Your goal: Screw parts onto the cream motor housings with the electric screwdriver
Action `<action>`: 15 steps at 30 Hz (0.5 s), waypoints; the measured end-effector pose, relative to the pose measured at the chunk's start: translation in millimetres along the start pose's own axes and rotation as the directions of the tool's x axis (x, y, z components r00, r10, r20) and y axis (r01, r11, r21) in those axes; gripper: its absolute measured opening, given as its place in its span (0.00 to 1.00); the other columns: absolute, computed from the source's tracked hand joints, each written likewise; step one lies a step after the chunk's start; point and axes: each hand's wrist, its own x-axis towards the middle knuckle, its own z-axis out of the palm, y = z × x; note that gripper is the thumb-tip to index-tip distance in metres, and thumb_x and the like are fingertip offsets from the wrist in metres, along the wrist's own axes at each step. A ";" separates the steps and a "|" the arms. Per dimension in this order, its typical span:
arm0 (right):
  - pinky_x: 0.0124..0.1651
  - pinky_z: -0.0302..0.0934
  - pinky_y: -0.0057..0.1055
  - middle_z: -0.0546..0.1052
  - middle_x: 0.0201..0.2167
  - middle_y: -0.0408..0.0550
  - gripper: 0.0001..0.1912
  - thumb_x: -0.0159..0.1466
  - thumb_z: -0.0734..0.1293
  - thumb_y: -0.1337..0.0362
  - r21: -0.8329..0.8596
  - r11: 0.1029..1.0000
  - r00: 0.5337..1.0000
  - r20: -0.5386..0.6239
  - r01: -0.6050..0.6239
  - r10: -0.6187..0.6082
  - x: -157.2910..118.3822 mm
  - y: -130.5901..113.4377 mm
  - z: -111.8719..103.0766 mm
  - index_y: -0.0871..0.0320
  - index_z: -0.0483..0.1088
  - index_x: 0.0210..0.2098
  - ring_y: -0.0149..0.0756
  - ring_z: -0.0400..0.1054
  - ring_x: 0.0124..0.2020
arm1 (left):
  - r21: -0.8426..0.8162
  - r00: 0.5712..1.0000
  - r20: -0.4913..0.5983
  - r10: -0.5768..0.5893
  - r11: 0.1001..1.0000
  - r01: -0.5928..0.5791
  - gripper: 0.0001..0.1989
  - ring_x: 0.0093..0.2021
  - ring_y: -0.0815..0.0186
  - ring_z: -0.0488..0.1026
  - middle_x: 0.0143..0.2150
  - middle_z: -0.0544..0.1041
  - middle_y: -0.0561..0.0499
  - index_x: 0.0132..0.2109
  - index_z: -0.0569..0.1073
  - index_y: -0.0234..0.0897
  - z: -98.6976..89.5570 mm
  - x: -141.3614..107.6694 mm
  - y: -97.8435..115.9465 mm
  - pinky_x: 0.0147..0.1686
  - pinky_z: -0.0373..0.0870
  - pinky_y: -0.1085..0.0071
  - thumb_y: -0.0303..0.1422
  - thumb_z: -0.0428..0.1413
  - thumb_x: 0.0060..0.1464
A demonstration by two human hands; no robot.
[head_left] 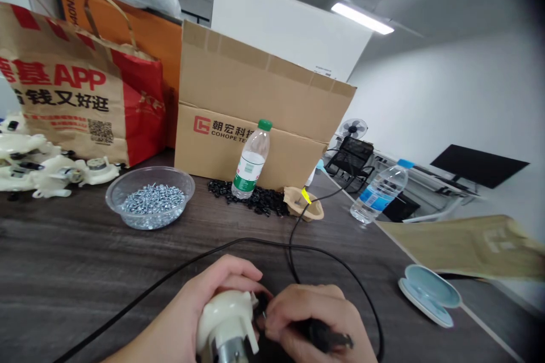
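Note:
My left hand point(213, 289) is wrapped round a cream plastic housing point(225, 317) with a silver motor at its lower end. My right hand point(319, 317) is closed on a black tool point(321, 336), which lies mostly hidden under the fingers. The fingertips of both hands come close together at a small dark part beside the housing; its shape cannot be made out. A black cable point(238, 240) runs over the table beyond my hands.
A clear bowl of screws point(153, 201) stands at the left, near several cream housings point(55, 173). Behind are a paper bag point(80, 91), a cardboard box point(255, 96), a bottle point(251, 164) and black parts point(264, 201). An open case point(430, 295) and another bottle point(378, 195) stand right.

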 end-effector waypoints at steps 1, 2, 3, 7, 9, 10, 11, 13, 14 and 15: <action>0.40 0.69 0.12 0.83 0.30 0.44 0.10 0.62 0.69 0.78 0.016 1.000 1.000 -0.007 -0.007 0.007 1.0 -0.2 0.6 0.59 0.78 0.34 0.27 0.80 0.31 | -0.007 1.000 -0.005 -0.001 1.000 0.001 0.37 0.39 0.60 0.78 0.51 0.77 0.45 0.56 0.69 0.44 0.5 0.7 0.1 0.41 0.75 0.64 0.37 0.71 0.36; 0.40 0.69 0.12 0.83 0.29 0.44 0.10 0.62 0.69 0.78 0.024 1.000 1.000 -0.013 -0.012 0.012 1.8 0.0 1.1 0.59 0.79 0.33 0.27 0.80 0.31 | -0.004 1.000 -0.011 -0.003 1.000 0.003 0.37 0.38 0.60 0.78 0.51 0.77 0.45 0.56 0.69 0.44 0.9 1.3 0.6 0.41 0.75 0.64 0.38 0.71 0.36; 0.40 0.69 0.12 0.83 0.29 0.44 0.10 0.61 0.69 0.78 0.033 0.999 1.000 -0.016 -0.014 0.015 2.3 0.6 1.5 0.59 0.79 0.33 0.27 0.80 0.30 | 0.006 1.000 -0.020 -0.003 1.000 0.003 0.38 0.38 0.60 0.78 0.50 0.77 0.44 0.56 0.70 0.43 1.4 1.7 1.8 0.42 0.75 0.63 0.39 0.71 0.36; 0.40 0.69 0.13 0.83 0.30 0.46 0.11 0.61 0.69 0.79 0.059 0.998 1.000 0.020 -0.023 0.022 2.2 5.3 1.4 0.60 0.80 0.34 0.28 0.80 0.31 | 0.072 0.996 -0.089 -0.013 0.997 0.020 0.35 0.45 0.54 0.78 0.50 0.79 0.44 0.53 0.72 0.41 4.3 1.7 11.7 0.49 0.72 0.60 0.39 0.71 0.35; 0.40 0.69 0.13 0.83 0.30 0.47 0.10 0.61 0.69 0.79 0.065 0.998 0.999 0.043 -0.012 0.009 1.5 7.7 0.7 0.60 0.81 0.34 0.28 0.80 0.32 | 0.101 0.993 -0.114 -0.042 0.993 0.053 0.33 0.49 0.52 0.77 0.50 0.80 0.43 0.52 0.72 0.40 5.8 1.7 16.3 0.52 0.70 0.60 0.38 0.70 0.35; 0.40 0.69 0.13 0.83 0.30 0.47 0.10 0.61 0.70 0.78 0.065 0.998 0.999 0.050 0.000 -0.004 1.1 8.7 0.4 0.60 0.81 0.34 0.28 0.80 0.31 | 0.107 0.991 -0.117 -0.058 0.992 0.070 0.33 0.50 0.52 0.77 0.50 0.80 0.43 0.51 0.72 0.40 6.2 2.1 17.6 0.52 0.69 0.61 0.37 0.70 0.35; 0.40 0.70 0.13 0.83 0.30 0.47 0.09 0.62 0.70 0.78 0.063 0.998 0.998 0.054 0.014 -0.018 0.8 9.5 0.0 0.60 0.81 0.35 0.29 0.79 0.31 | 0.106 0.991 -0.116 -0.067 0.991 0.080 0.32 0.48 0.53 0.77 0.50 0.81 0.43 0.50 0.73 0.40 6.3 2.7 18.3 0.52 0.69 0.61 0.37 0.70 0.35; 0.40 0.70 0.15 0.83 0.30 0.47 0.09 0.62 0.70 0.78 0.035 0.999 0.998 0.053 0.028 -0.030 0.2 10.2 -0.6 0.59 0.80 0.35 0.30 0.79 0.31 | 0.111 0.991 -0.113 -0.068 0.991 0.080 0.31 0.45 0.55 0.78 0.48 0.81 0.45 0.49 0.73 0.40 5.8 4.5 18.8 0.52 0.69 0.61 0.37 0.69 0.34; 0.39 0.70 0.16 0.83 0.30 0.47 0.10 0.63 0.69 0.78 0.016 0.999 0.998 0.054 0.033 -0.034 0.0 10.2 -0.8 0.59 0.80 0.35 0.30 0.79 0.31 | 0.127 0.991 -0.114 -0.064 0.989 0.079 0.30 0.44 0.56 0.77 0.47 0.81 0.45 0.49 0.73 0.39 5.4 5.4 19.1 0.53 0.69 0.61 0.37 0.69 0.36; 0.39 0.70 0.17 0.83 0.30 0.47 0.10 0.63 0.69 0.78 -0.003 0.999 0.998 0.056 0.035 -0.034 -0.2 10.1 -0.8 0.58 0.80 0.36 0.30 0.79 0.31 | 0.153 0.991 -0.118 -0.064 0.985 0.082 0.29 0.45 0.55 0.77 0.47 0.81 0.45 0.50 0.74 0.39 4.9 6.1 19.7 0.54 0.68 0.61 0.38 0.68 0.37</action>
